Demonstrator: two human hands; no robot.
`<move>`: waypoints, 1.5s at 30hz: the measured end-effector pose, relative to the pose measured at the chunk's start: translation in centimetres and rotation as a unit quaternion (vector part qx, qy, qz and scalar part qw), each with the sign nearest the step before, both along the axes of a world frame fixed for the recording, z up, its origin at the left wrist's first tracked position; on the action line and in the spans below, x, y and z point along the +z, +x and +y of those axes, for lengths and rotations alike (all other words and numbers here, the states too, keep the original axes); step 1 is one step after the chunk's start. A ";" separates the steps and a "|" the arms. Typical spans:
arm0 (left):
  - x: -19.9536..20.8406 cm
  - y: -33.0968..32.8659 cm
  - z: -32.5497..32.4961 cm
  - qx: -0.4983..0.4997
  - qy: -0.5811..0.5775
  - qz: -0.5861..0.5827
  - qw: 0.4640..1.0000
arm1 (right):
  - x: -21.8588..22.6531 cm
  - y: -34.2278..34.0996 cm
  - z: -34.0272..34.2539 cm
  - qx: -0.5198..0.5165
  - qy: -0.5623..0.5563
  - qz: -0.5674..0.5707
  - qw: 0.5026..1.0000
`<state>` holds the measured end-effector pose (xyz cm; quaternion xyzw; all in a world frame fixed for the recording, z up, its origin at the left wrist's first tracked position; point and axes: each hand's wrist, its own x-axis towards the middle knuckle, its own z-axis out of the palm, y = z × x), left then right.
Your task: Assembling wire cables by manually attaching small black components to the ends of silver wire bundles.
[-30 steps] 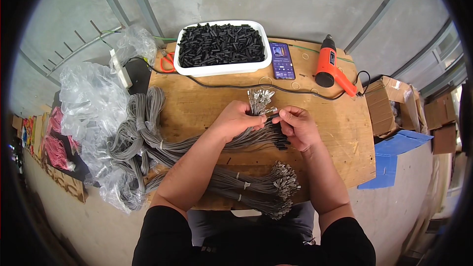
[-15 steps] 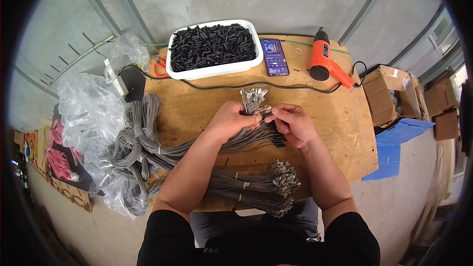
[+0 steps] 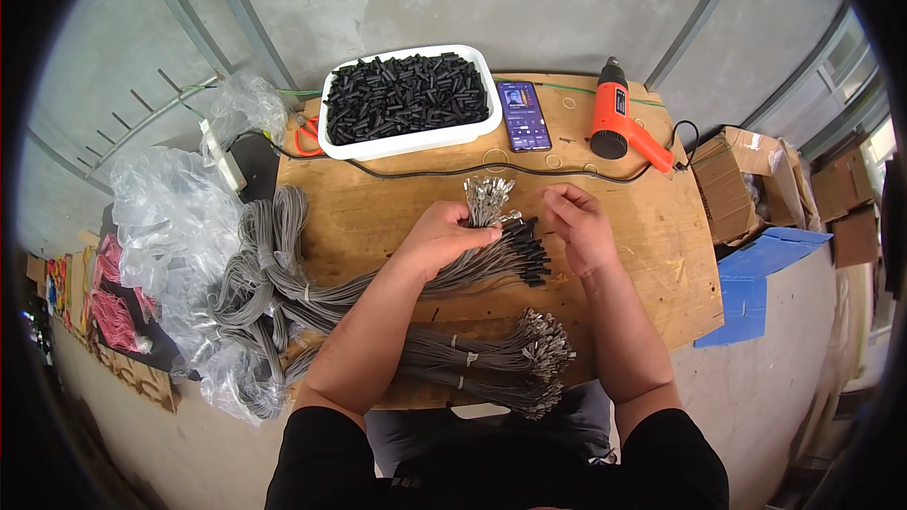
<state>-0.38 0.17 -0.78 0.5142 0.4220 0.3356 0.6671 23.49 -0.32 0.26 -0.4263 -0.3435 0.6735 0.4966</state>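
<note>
Head view: wooden surface (image 3: pixel 652 246), grey wall (image 3: pixel 529 9)

The left hand (image 3: pixel 439 238) keeps a grip around grey wires (image 3: pixel 486 214) over the surface's middle; whether the right hand (image 3: pixel 584 229), half curled nearby, grips anything, I cannot tell. White tub (image 3: pixel 406 144), phone (image 3: pixel 525 118) and heat gun (image 3: pixel 614 123) sit behind; cardboard boxes (image 3: pixel 732 189) stand right.

Right hand (image 3: pixel 579 229): I see it pulled off the left hand (image 3: pixel 442 240)'s bundle (image 3: pixel 489 195), now apart to its right.
Pinch: released from the bundle, where a black sleeve showed between fingertips earlier.
Black tips (image 3: pixel 535 253): more reach my sight, uncovered.
</note>
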 end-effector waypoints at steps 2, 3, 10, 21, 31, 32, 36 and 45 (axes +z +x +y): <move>0.1 0.0 0.0 0.010 0.000 0.001 1.000 | -1.6 0.3 1.3 -0.087 0.157 -0.160 0.971; 0.0 0.0 0.1 0.008 0.012 0.021 1.000 | -1.8 0.6 2.0 -0.087 0.160 -0.162 0.970; 0.8 0.0 0.0 -0.005 0.037 0.080 0.996 | -2.0 1.4 8.6 -0.125 0.348 -0.601 0.708; 0.8 -0.3 0.1 -0.015 0.015 0.069 0.997 | -2.8 -0.4 9.9 -0.125 0.352 -0.738 0.562; 1.3 -0.4 0.0 -0.020 -0.002 0.048 0.999 | -3.0 -0.5 10.0 -0.123 0.334 -0.741 0.570; 1.2 -0.3 0.0 -0.019 -0.005 0.042 0.999 | -3.1 -0.5 10.1 -0.128 0.330 -0.737 0.575; 1.4 -0.3 0.0 -0.023 -0.004 0.043 0.999 | -3.3 -0.2 10.1 -0.139 0.341 -0.724 0.584; 0.8 -0.2 0.1 -0.021 -0.010 0.020 1.000 | -3.1 1.4 9.7 -0.185 0.388 -0.659 0.617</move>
